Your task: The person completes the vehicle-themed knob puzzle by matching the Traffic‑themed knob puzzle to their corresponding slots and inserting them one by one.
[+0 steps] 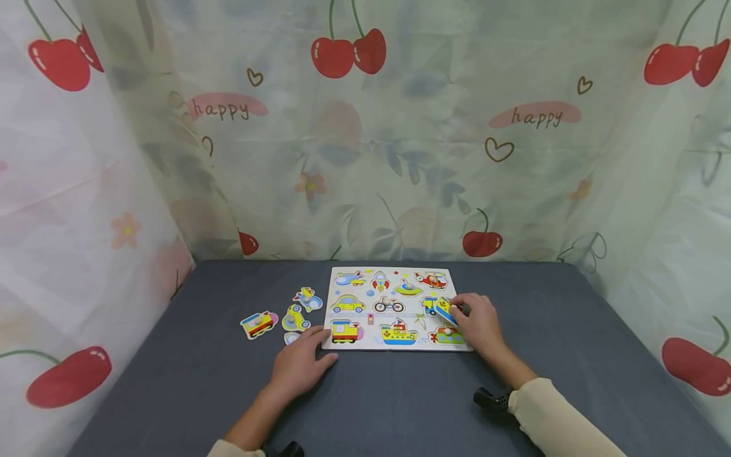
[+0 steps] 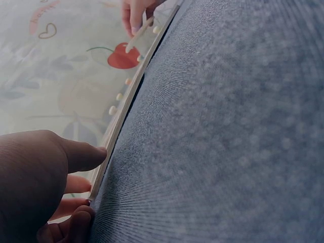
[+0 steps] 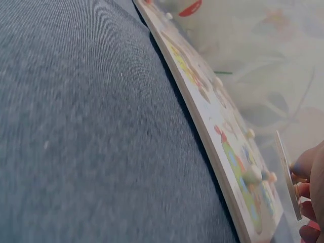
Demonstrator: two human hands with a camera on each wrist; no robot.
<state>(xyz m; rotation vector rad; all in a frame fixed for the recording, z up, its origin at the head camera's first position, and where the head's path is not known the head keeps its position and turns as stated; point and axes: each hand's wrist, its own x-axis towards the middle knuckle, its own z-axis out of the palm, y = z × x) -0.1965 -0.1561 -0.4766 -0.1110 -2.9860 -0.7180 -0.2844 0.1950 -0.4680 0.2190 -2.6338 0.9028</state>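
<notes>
A wooden picture puzzle board [image 1: 374, 320] with vehicle pictures lies flat on the table. My right hand [image 1: 480, 322] pinches a blue-and-yellow knobbed puzzle piece [image 1: 444, 310] over the board's right side. In the right wrist view that piece [image 3: 288, 174] is tilted, seen edge-on and apart from the board. My left hand [image 1: 299, 365] rests at the board's front left corner, fingertips touching its left edge. In the left wrist view, the thumb [image 2: 86, 156] lies along the front edge. A submarine piece [image 3: 243, 177] with a knob sits in the board.
Left of the board lie a train piece [image 1: 259, 324], a yellow car piece [image 1: 295, 318] and an airplane piece [image 1: 308, 299]. Another piece [image 1: 291, 337] is partly hidden by my left hand. A dark grey cloth [image 1: 394, 406] covers the table, with a printed curtain [image 1: 400, 158] behind.
</notes>
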